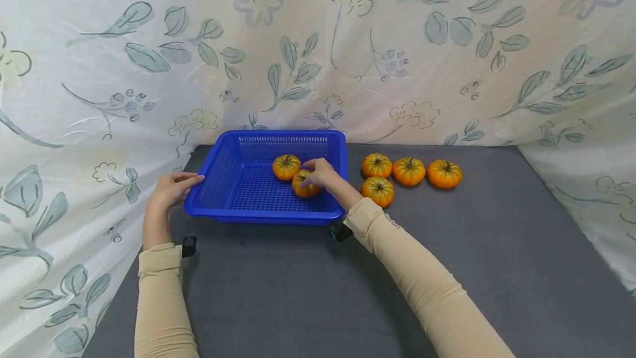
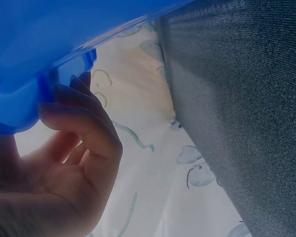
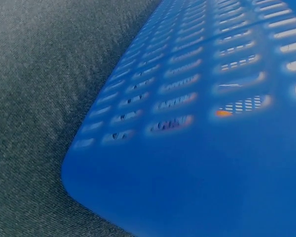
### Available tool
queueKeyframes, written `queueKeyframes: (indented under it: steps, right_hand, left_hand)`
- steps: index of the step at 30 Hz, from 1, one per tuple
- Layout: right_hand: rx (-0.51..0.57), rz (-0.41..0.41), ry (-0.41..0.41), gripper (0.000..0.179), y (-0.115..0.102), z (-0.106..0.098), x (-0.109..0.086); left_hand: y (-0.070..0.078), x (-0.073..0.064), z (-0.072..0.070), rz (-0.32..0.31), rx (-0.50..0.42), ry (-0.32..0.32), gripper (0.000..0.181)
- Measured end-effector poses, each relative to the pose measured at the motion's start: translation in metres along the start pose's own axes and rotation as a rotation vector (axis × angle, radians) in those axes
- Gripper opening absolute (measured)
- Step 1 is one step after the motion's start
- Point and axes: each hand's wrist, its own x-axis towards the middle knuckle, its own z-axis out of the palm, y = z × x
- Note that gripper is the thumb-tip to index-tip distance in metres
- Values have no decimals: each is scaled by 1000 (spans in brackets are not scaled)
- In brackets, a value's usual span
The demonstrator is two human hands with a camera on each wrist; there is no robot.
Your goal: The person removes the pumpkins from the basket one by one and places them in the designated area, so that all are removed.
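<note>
- Right hand (image 1: 324,172): reached over the basket's right side, its thumb and fingers clamped on the mini pumpkin (image 1: 301,190) from above.
- Left hand (image 1: 170,190): clamped on the left rim of the blue plastic basket (image 1: 258,215), its fingers bent beneath the lip. The two hands were set well apart, on opposite sides.
- Handling, as judged: the pumpkin was best gripped round its ribbed sides rather than by the stem, and best let go only with its base flat on the basket floor. Whether the base was touching that floor could not be told.
- Care, as judged: the rim was best steadied lightly, without lifting, and the forearm best held clear of the right wall. A knock against the second pumpkin (image 1: 285,167) was the likeliest slip.
- Position: the gripped pumpkin was located inside the basket, right of centre, just beside and nearer the viewer than the second one.
- Appearance: squat and rounded, deeply ribbed, orange streaked with yellow; its top was partly covered by the fingers.
- Container: rectangular, round-cornered, with slotted walls and a perforated floor; placed on the dark grey tabletop (image 1: 278,291).
- Remainder: four matching pumpkins (image 1: 409,172), grouped on the tabletop right of the basket, short stems upward.
</note>
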Motion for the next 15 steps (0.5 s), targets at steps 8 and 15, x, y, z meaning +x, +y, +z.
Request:
queueKeyframes:
  steps: [8, 15]
  right_hand:
    - [-65, 15, -79, 64, 0, -2, 5]
    - [-94, -14, -98, 65, 2, 0, 5]
  left_hand:
    - [0, 1, 1, -3, 13, 16, 69]
    - [1, 2, 0, -8, 24, 19, 68]
